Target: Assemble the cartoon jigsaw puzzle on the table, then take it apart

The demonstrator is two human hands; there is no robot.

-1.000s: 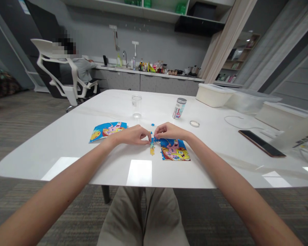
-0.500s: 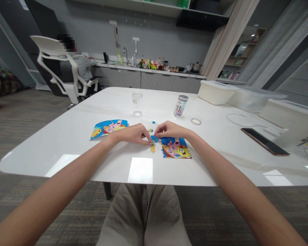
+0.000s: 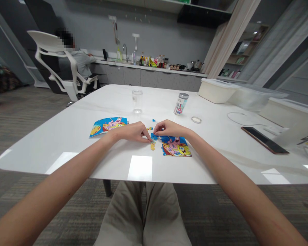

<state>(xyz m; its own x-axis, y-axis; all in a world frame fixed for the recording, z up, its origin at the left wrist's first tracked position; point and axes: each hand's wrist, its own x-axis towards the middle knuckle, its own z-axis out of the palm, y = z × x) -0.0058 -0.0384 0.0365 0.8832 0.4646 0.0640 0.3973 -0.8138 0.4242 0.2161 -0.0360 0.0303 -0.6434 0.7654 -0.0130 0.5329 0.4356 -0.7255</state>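
Observation:
Jigsaw pieces lie between my hands on the white table [image 3: 113, 160]. My left hand [image 3: 135, 132] is closed in a pinch, its fingertips on a short joined strip of yellow and blue puzzle pieces [image 3: 153, 146]. My right hand [image 3: 171, 128] pinches a blue puzzle piece [image 3: 154, 136] at the upper end of that strip. Under the right wrist lies a larger joined puzzle section [image 3: 176, 147] with pink and yellow cartoon figures. A loose blue piece [image 3: 153, 120] and a yellow-blue piece [image 3: 150, 128] rest just beyond. Left of my left hand is a curved picture sheet [image 3: 109, 125].
A clear jar [image 3: 137, 101], a printed canister [image 3: 181, 104] and a ring-shaped lid [image 3: 196, 119] stand farther back. On the right are a phone [image 3: 264, 140], a cable and storage boxes [image 3: 218, 91]. A person sits in a white chair [image 3: 72, 75] at the back left.
My right hand has shifted very slightly left with the blue piece, closer to the strip. My left hand stays at the strip. The camera view has tilted a little.

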